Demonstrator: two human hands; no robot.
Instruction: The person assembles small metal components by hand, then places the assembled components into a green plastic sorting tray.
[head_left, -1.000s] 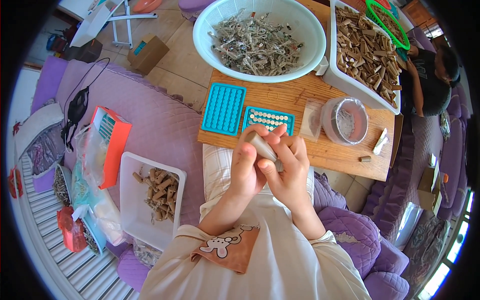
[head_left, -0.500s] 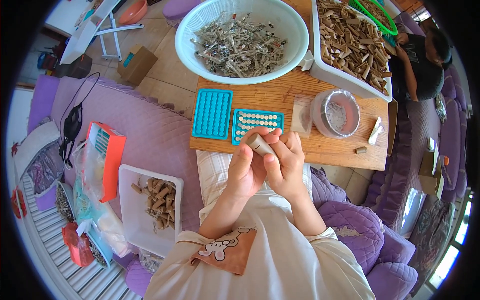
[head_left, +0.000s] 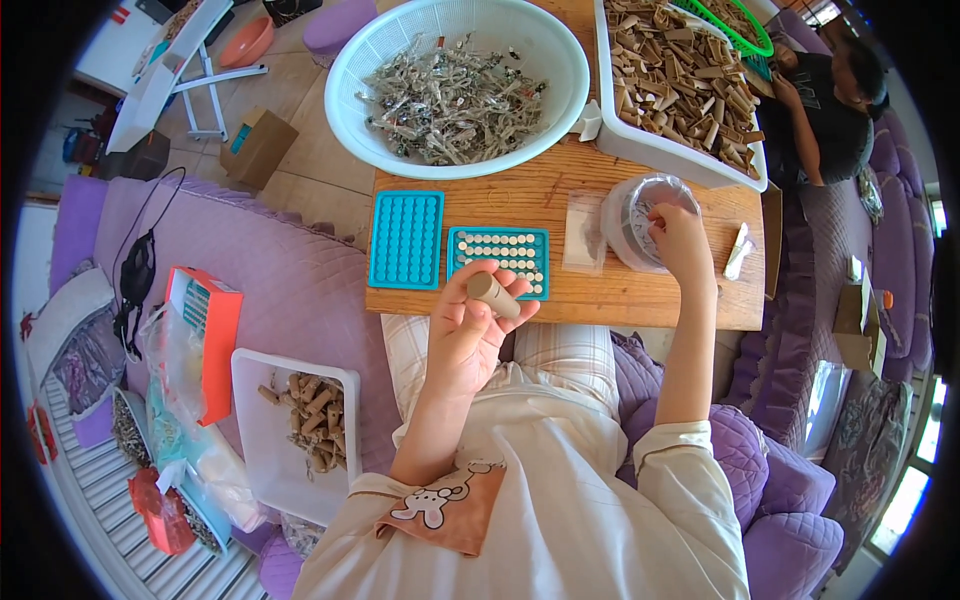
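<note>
My left hand (head_left: 458,345) is closed round a short brown cardboard tube (head_left: 493,294), tilted with one end toward me. Just beyond it lies a teal tray (head_left: 455,291) holding rows of small round whitish discs. To its left is a second teal tray (head_left: 405,240) with rows of round hollows. My right hand (head_left: 680,238) reaches into a clear plastic-lined tub (head_left: 622,225) holding small pale pieces. Its fingers are bent together over the contents, and what they grip, if anything, is too small to make out.
A pale blue basin (head_left: 345,130) of tangled clear-and-metal parts and a white bin (head_left: 607,110) of brown tubes stand on the wooden table (head_left: 540,190). Beside my left arm sits a white tray (head_left: 262,440) with more tubes. At far right is another person (head_left: 825,110).
My hands have parted. The right let go of the tube and moved out into the tub; the left keeps the tube, slightly lower and further left.
</note>
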